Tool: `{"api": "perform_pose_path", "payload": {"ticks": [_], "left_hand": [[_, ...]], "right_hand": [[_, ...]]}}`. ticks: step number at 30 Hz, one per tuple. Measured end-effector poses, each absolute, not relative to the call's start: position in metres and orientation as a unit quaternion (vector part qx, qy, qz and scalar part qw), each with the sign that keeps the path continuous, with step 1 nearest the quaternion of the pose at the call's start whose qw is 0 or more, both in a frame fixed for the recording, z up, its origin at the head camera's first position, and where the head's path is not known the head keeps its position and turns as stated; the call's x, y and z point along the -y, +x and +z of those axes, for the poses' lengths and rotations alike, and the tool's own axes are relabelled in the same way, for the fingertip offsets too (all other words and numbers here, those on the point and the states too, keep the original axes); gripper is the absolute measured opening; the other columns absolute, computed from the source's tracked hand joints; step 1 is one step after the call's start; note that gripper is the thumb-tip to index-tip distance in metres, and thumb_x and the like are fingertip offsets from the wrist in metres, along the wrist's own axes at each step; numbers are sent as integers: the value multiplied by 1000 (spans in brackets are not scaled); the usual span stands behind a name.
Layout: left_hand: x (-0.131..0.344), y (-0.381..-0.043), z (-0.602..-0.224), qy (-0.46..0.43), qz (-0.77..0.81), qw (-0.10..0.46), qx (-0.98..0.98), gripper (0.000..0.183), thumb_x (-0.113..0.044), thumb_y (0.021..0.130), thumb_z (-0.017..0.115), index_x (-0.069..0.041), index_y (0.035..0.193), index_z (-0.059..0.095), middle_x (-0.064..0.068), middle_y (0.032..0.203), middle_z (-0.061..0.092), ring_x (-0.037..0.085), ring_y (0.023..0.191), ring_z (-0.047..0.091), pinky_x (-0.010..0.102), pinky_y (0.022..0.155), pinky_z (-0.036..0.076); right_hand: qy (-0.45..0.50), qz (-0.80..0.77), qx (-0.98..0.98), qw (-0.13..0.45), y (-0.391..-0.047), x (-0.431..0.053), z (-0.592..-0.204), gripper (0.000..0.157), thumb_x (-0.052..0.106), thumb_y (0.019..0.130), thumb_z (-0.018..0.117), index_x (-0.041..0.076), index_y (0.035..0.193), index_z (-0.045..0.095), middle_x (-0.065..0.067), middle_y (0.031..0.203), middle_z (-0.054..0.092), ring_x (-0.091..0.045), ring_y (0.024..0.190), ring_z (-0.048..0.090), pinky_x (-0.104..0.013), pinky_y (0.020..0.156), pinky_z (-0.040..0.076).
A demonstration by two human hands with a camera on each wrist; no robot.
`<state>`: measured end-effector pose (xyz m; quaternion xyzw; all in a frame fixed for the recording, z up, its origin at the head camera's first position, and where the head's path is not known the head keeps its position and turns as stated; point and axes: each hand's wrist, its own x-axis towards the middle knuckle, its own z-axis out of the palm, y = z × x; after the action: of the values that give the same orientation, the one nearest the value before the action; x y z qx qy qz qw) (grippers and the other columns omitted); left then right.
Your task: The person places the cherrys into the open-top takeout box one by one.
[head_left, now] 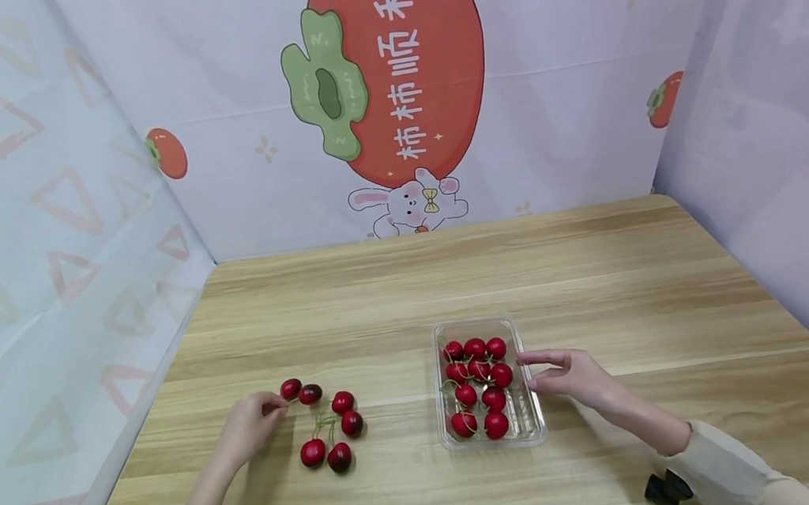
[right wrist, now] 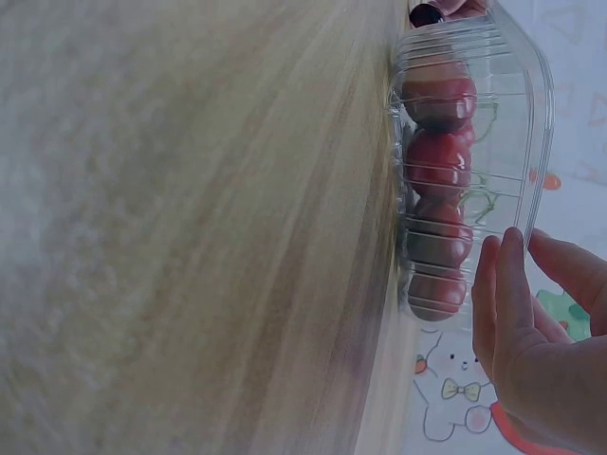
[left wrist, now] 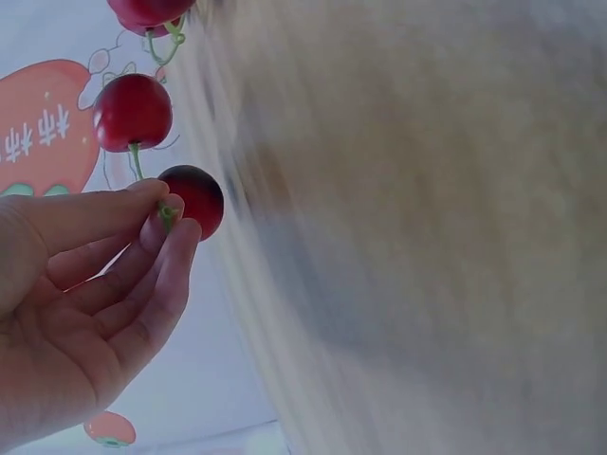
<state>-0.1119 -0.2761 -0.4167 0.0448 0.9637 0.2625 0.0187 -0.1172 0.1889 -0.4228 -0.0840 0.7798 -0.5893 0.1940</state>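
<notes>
At the left, my left hand (head_left: pixel 249 430) pinches the green stem (left wrist: pixel 169 214) of a pair of dark red cherries (head_left: pixel 309 394) between thumb and fingertips. In the left wrist view, a cherry (left wrist: pixel 196 201) sits just beyond those fingertips, with another cherry (left wrist: pixel 133 113) above it. A clear plastic container (head_left: pixel 529 431) stands right of the middle and holds several red cherries (head_left: pixel 494 398) in rows. My right hand (head_left: pixel 577 380) holds its right rim, thumb and fingers at the edge; the ribbed wall (right wrist: pixel 493 190) shows beside the fingertips in the right wrist view.
Between the left hand and the container lie more cherries (head_left: pixel 340 456) with stems, close together on the wooden table (head_left: pixel 592 285). Printed cloth (head_left: pixel 552 138) hangs behind the table and along both sides.
</notes>
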Motion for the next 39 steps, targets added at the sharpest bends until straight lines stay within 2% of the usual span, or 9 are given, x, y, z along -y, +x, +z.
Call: {"api": "perform_pose_path", "payload": {"ticks": [12, 19, 39], "left_hand": [[269, -118, -407, 62, 262, -16, -963, 6, 2, 78, 62, 2, 83, 65, 15, 84, 65, 25, 78, 60, 37, 68, 50], [259, -121, -400, 66, 266, -18, -962, 6, 1, 79, 62, 2, 84, 65, 13, 84, 64, 20, 73, 58, 32, 63, 49], [233, -131, -389, 107, 265, -27, -958, 7, -2, 80, 62, 0, 86, 66, 9, 85, 64, 20, 76, 60, 32, 67, 51]], "right_hand": [[-82, -590, -779, 194, -117, -189, -423, 53, 21, 81, 63, -4, 124, 46, -21, 122, 50, -20, 95, 61, -38, 87, 44], [-81, -593, -777, 194, -117, -189, -423, 53, 21, 81, 63, -5, 124, 45, -22, 121, 50, -20, 94, 61, -36, 86, 45], [-78, -586, -783, 195, -118, -189, -426, 53, 23, 81, 64, -3, 124, 47, -20, 121, 52, -19, 94, 61, -37, 87, 44]]}}
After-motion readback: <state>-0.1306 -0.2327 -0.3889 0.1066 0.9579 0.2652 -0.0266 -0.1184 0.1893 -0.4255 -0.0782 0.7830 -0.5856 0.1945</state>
